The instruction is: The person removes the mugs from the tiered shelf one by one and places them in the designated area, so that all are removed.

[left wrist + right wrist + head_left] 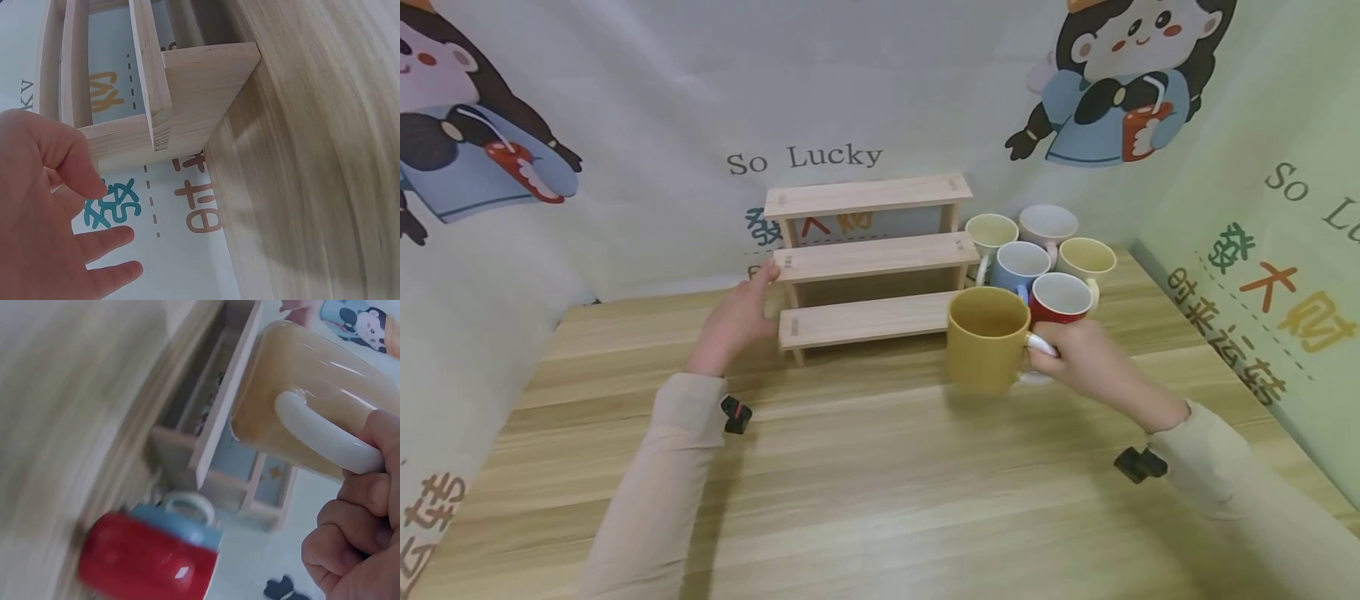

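A yellow mug (pixel 988 346) with a white handle is held by my right hand (pixel 1086 367), whose fingers pinch the handle. The mug is upright in front of the right end of a three-step wooden shelf (pixel 865 321). In the right wrist view, the handle (pixel 319 434) comes out between thumb and curled fingers. My left hand (pixel 733 321) is at the shelf's left end, a fingertip right at the middle step. In the left wrist view its fingers (pixel 109 240) are spread and hold nothing.
Right of the shelf stand several mugs: a red one (pixel 1060 317), a blue one (pixel 1018 271), two yellowish ones (pixel 1086 267) and a pale one (pixel 1048 237). A printed backdrop (pixel 865 92) rises behind the wooden table (pixel 850 500), with another wall at right.
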The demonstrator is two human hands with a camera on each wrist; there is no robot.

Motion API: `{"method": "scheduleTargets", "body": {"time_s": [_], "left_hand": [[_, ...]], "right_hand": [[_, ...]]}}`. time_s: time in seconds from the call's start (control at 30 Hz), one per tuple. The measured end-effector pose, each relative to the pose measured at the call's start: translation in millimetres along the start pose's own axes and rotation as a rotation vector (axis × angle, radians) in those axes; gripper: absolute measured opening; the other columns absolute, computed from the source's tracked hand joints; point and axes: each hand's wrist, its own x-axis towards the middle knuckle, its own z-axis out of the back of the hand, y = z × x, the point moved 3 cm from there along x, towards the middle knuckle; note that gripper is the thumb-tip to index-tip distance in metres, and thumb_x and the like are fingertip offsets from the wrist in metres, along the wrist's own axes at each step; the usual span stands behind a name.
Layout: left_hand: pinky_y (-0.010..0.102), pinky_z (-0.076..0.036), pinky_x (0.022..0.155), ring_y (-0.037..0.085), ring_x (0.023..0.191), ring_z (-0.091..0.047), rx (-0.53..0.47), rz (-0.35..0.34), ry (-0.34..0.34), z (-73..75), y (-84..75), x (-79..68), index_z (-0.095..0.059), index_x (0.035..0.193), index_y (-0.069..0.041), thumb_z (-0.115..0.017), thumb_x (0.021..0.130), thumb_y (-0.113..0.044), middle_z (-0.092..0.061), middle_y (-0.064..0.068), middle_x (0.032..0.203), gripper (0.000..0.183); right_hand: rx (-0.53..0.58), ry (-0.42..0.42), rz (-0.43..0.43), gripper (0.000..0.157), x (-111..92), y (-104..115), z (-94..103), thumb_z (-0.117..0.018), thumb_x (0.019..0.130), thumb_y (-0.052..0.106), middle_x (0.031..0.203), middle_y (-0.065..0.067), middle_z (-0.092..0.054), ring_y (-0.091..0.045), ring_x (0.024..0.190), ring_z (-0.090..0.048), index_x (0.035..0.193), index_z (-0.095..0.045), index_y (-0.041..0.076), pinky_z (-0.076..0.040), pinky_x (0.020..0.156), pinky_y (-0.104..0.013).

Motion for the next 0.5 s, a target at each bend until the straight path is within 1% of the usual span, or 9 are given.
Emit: {"method": "scheduleTargets", "body": {"time_s": [0.13,0.23,0.27,0.33,0.43,0.5], "left_hand": [[0.061,-0.042,0.097,0.046,0.133,-0.036,0.016,0.000,0.007,-1.3,-0.2,0.0,-0.015,0.153,-0.013,-0.063,0.075,-0.003,-0.032,0.019,0.153,0.092],[0.061,-0.043,0.094,0.047,0.132,-0.036,0.021,-0.002,0.013,-1.8,-0.8,-0.8,-0.014,0.154,-0.013,-0.062,0.075,-0.003,-0.032,0.019,0.153,0.092],[0.061,-0.043,0.094,0.047,0.132,-0.036,0.024,-0.003,0.013,-1.8,-1.0,-1.1,-0.014,0.154,-0.013,-0.062,0.075,-0.003,-0.033,0.019,0.152,0.093],[0.062,-0.043,0.094,0.047,0.132,-0.035,0.023,-0.004,0.016,-1.3,-1.8,-1.9,-0.014,0.154,-0.012,-0.062,0.075,-0.002,-0.032,0.019,0.153,0.093],[0.063,-0.041,0.096,0.048,0.132,-0.035,0.026,-0.004,0.013,0.1,-2.5,-2.4,-0.013,0.154,-0.011,-0.062,0.075,-0.002,-0.032,0.019,0.152,0.094],[0.063,-0.040,0.097,0.048,0.132,-0.035,0.027,-0.004,0.011,0.8,-3.1,-2.4,-0.012,0.154,-0.011,-0.062,0.075,-0.003,-0.032,0.020,0.152,0.093]], "right_hand": [[-0.048,-0.062,-0.009,0.028,-24.7,-14.5,18.0,-0.064,0.075,0.003,0.054,0.011,-0.038,-0.002,0.050,-0.032,0.060,-0.046,0.018,-0.028,0.045,-0.018],[-0.097,-0.110,-0.006,0.032,-41.5,-27.3,34.3,-0.063,0.073,0.003,0.052,0.013,-0.036,0.002,0.049,-0.028,0.057,-0.041,0.019,-0.025,0.043,-0.017],[-0.112,-0.117,-0.019,0.033,-46.8,-31.7,40.4,-0.062,0.074,0.003,0.052,0.013,-0.034,0.003,0.049,-0.027,0.057,-0.040,0.019,-0.024,0.042,-0.016],[-0.139,-0.126,-0.061,0.033,-56.9,-41.0,53.0,-0.061,0.076,0.002,0.052,0.012,-0.032,0.004,0.048,-0.024,0.057,-0.038,0.018,-0.024,0.041,-0.017],[-0.169,-0.118,-0.169,0.033,-69.9,-55.1,69.6,-0.057,0.081,0.003,0.052,0.010,-0.030,0.002,0.046,-0.023,0.058,-0.037,0.017,-0.022,0.041,-0.018],[-0.206,-0.125,-0.223,0.032,-76.4,-65.1,77.4,-0.055,0.083,0.005,0.052,0.008,-0.030,-0.001,0.046,-0.022,0.059,-0.037,0.015,-0.021,0.042,-0.020]]}}
